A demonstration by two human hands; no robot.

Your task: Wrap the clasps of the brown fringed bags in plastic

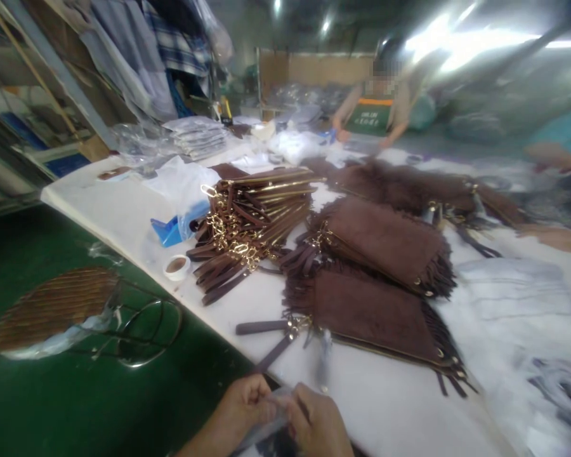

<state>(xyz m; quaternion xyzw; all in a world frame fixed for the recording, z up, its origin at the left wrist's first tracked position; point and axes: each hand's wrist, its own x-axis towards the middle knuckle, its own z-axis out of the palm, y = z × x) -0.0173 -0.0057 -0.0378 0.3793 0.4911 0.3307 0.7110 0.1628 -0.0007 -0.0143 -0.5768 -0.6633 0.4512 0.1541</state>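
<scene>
At the table's front edge, my left hand (246, 409) and my right hand (320, 420) are closed, fingers pinching a small clear plastic bag (265, 429) between them. Something dark shows below the bag, too blurred to name. Just beyond my hands lies a brown fringed suede bag (375, 317) with a wrist strap (261, 327) and gold clasps. A second brown fringed bag (385, 238) lies behind it. To their left is a heap of brown zippered pouches (266, 203), their straps and gold clasps hanging toward me.
A roll of tape (176, 267) and a blue tape dispenser (167, 231) rest near the left edge of the white table (99, 200). A round stool (52, 311) stands on the green floor. Across the table is a person in a green apron (372, 116); another person's sleeve (561, 133) shows at right.
</scene>
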